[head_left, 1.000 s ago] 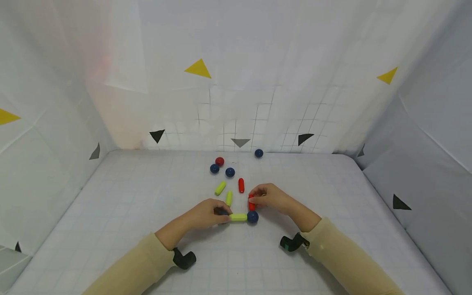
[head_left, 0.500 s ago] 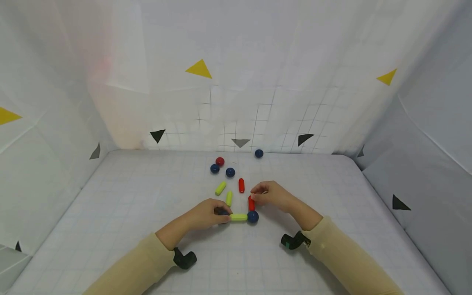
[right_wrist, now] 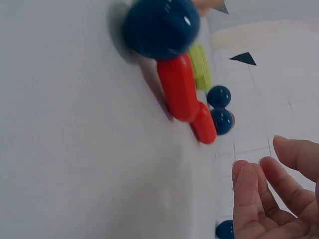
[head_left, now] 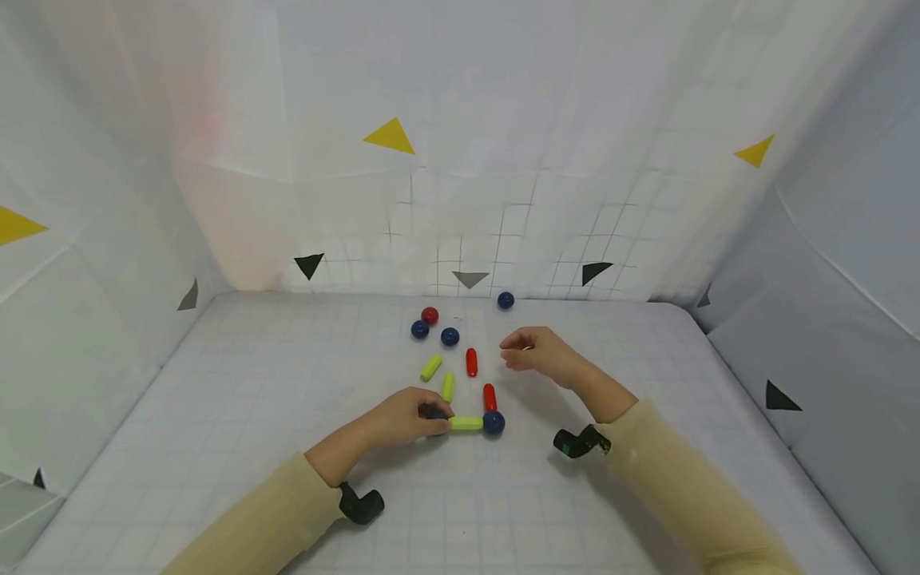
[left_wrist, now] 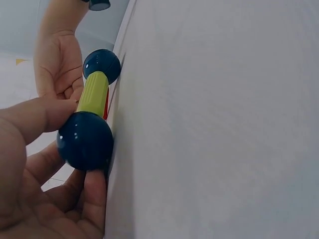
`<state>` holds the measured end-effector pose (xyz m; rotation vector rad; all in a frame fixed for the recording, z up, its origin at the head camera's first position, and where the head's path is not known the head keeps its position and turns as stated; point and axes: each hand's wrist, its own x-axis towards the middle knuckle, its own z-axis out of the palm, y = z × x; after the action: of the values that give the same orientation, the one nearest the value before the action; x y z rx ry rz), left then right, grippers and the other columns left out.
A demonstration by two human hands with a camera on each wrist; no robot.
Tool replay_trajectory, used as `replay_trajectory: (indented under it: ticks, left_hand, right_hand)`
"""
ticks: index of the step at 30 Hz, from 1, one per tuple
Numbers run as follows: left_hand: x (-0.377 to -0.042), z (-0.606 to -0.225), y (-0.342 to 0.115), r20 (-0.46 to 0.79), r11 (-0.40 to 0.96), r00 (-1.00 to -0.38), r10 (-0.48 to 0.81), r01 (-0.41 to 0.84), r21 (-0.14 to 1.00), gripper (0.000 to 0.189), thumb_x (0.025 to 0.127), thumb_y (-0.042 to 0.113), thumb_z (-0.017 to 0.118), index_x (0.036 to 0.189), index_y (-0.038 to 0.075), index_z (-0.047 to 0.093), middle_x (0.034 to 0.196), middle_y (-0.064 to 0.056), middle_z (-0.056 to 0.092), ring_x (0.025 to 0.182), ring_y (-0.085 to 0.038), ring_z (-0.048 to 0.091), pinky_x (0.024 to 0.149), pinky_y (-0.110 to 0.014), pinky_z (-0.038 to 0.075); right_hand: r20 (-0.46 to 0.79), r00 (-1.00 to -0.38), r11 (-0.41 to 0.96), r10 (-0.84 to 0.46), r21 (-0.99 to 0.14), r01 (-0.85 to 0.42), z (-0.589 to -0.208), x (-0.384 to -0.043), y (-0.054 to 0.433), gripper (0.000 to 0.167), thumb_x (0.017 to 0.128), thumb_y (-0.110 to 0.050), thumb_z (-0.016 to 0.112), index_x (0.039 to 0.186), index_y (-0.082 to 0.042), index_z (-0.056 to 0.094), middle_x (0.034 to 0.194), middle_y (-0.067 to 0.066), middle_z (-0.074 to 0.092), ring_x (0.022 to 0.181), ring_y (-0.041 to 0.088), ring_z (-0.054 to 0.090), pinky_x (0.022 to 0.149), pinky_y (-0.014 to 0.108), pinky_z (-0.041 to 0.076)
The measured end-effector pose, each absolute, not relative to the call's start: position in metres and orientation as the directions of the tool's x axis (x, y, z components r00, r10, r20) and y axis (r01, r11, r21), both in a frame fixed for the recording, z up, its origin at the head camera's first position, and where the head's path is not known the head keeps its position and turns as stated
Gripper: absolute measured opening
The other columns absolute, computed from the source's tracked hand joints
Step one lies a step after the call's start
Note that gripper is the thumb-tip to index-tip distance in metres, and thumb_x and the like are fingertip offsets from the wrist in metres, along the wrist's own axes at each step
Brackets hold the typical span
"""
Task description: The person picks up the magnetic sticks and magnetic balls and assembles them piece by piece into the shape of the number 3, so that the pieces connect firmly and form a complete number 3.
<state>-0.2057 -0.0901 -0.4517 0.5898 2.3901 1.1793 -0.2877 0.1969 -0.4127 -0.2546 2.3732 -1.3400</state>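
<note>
My left hand [head_left: 398, 417] grips a dark blue ball [left_wrist: 85, 141], thumb on one side and fingers on the other. From that ball a yellow-green rod [head_left: 467, 423] runs right to a second blue ball [head_left: 493, 422]. A red rod [head_left: 490, 397] joins this second ball and points away from me, lying at the table. My right hand [head_left: 546, 353] is beyond and right of the red rod, holding nothing; its fingers are loosely bent, thumb apart from them in the right wrist view. The left fingers hide most of the gripped ball in the head view.
Past the joined pieces lie another red rod [head_left: 471, 362] and two yellow-green rods, one nearer [head_left: 449, 387]. Farther back are a red ball [head_left: 430, 315] and several blue balls, one alone [head_left: 506, 300] near the table's far edge. White sheeting walls the table [head_left: 287, 351].
My right hand has let go of the red rod and moved away, up and to the right. The red rod stays attached to the blue ball. The left hand keeps its grip in place.
</note>
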Motion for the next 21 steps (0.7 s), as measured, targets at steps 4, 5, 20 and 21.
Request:
replay_trajectory:
  ticks: [4, 5, 20, 21]
  left_hand:
    - [-0.205, -0.451, -0.09, -0.177, 0.557, -0.828, 0.532, 0.185, 0.809, 0.012, 0.094, 0.025, 0.072, 0.105, 0.022, 0.073, 0.094, 0.008, 0.065, 0.086, -0.014, 0.055, 0.074, -0.029, 0.049]
    - [-0.205, -0.45, -0.09, -0.174, 0.556, -0.828, 0.533, 0.188, 0.81, 0.012, 0.094, 0.025, 0.072, 0.105, 0.022, 0.073, 0.094, 0.008, 0.065, 0.086, -0.014, 0.055, 0.074, -0.029, 0.049]
    - [-0.205, -0.452, -0.091, -0.175, 0.561, -0.83, 0.529, 0.187, 0.806, 0.012, 0.093, 0.026, 0.072, 0.105, 0.022, 0.073, 0.094, 0.007, 0.064, 0.087, -0.015, 0.054, 0.076, -0.031, 0.048]
    - [-0.205, -0.452, -0.091, -0.176, 0.56, -0.831, 0.528, 0.185, 0.807, 0.012, 0.093, 0.026, 0.072, 0.105, 0.022, 0.073, 0.094, 0.007, 0.064, 0.087, -0.015, 0.054, 0.076, -0.031, 0.048]
  right_hand:
    - [-0.233, -0.911, 0.517, -0.342, -0.856, 0.025, -0.406, -0.303, 0.202, 0.037, 0.098, -0.013, 0.064, 0.13, 0.006, 0.057, 0.122, 0.023, 0.062, 0.108, 0.031, 0.066, 0.092, 0.034, 0.054]
    - [-0.229, -0.914, 0.519, -0.336, -0.855, 0.024, -0.405, -0.307, 0.202, 0.037, 0.098, -0.013, 0.064, 0.129, 0.006, 0.057, 0.123, 0.024, 0.061, 0.109, 0.032, 0.065, 0.092, 0.034, 0.054]
    - [-0.148, -0.971, 0.611, -0.186, -0.792, 0.003, -0.414, -0.362, 0.2, 0.028, 0.1, -0.019, 0.063, 0.122, -0.001, 0.062, 0.117, 0.016, 0.063, 0.106, 0.032, 0.062, 0.093, 0.035, 0.053]
    - [-0.133, -0.976, 0.622, -0.172, -0.783, -0.003, -0.415, -0.365, 0.2, 0.028, 0.1, -0.021, 0.064, 0.12, -0.002, 0.062, 0.117, 0.014, 0.063, 0.105, 0.031, 0.062, 0.092, 0.036, 0.053]
